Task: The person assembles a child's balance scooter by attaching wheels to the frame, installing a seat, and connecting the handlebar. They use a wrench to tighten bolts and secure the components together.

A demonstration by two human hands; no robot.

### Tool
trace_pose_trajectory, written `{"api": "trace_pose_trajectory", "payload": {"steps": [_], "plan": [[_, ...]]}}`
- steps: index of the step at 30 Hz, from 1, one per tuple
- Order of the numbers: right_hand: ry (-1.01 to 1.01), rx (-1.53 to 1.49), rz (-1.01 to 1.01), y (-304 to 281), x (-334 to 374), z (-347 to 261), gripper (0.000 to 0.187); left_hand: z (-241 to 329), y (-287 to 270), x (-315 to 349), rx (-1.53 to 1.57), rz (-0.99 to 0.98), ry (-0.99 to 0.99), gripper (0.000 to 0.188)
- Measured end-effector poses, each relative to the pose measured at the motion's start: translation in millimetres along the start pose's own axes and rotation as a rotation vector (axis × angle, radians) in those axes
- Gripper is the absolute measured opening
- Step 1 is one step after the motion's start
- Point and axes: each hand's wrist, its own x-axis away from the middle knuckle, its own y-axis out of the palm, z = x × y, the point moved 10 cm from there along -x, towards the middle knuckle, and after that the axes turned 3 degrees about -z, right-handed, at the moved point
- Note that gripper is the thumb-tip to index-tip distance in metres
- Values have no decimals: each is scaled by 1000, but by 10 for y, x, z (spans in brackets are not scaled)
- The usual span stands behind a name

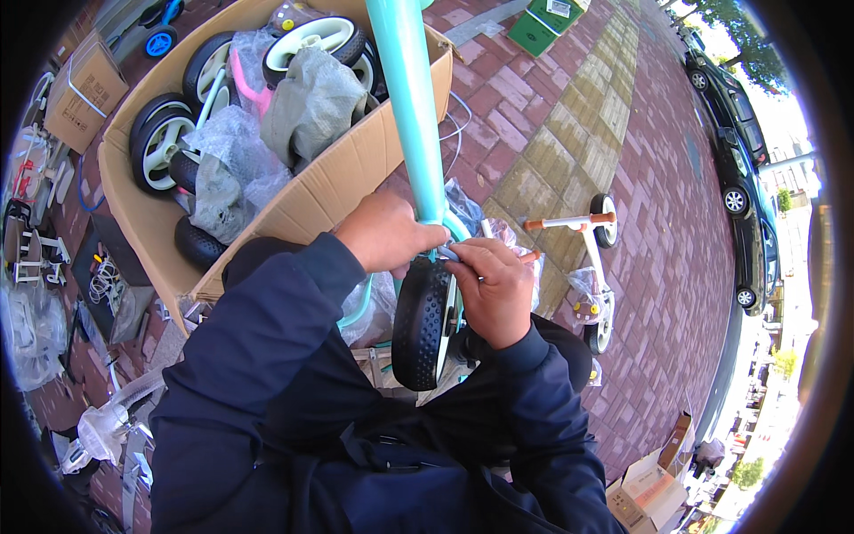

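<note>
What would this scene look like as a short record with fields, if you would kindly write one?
Left hand: at the lower end of a turquoise tube, fingers curled
Right hand: pinching a small grey part
Below the hands: an upright black-tyred wheel
Left side: an open cardboard box with white-rimmed wheels and plastic-wrapped parts
Right side: a small white bike with brown grips
Ground: red paving with a yellowish strip
Background: dark parked cars
</note>
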Motion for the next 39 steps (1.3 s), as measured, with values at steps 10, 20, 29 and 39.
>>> {"api": "trace_pose_trajectory", "payload": {"steps": [10, 20, 29, 39], "plan": [[476, -314, -115, 158, 94, 391, 42, 115, 40, 82, -47, -38, -4, 47], [616, -552, -388, 298, 118, 455, 36, 94, 142, 98, -73, -60, -9, 45], [632, -913, -115, 236, 192, 734, 23, 135, 102, 86, -129, -7, 84, 47], [226, -269, -63, -77, 95, 342, 14, 21, -43, 81, 18, 68, -6, 50]]}}
